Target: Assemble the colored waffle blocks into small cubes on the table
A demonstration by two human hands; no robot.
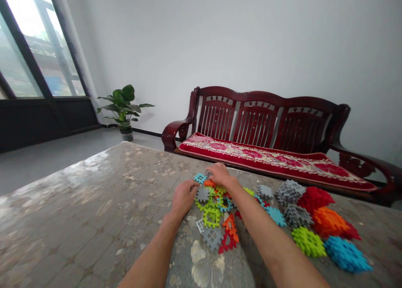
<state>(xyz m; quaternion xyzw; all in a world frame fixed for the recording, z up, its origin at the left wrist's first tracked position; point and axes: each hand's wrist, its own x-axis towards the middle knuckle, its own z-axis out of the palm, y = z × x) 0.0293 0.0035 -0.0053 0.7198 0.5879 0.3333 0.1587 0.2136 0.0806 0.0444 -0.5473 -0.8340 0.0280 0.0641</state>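
Observation:
A loose heap of flat, toothed plastic building tiles (216, 206) in green, orange, grey, teal and red lies on a marble-patterned table (94, 204). My left hand (184, 197) rests at the heap's left edge, fingers curled on a grey tile (202, 194). My right hand (220, 175) reaches over the far side of the heap, fingers bent down onto the tiles near an orange tile (210, 182) and a teal tile (200, 178). What its fingers grip is hidden.
Stacks of sorted tiles lie to the right: grey (289, 191), red (314, 199), orange (328, 221), green (308, 241), blue (345, 254). A dark wooden bench (266, 124) with a red cushion stands behind the table. A potted plant (124, 107) stands by the window.

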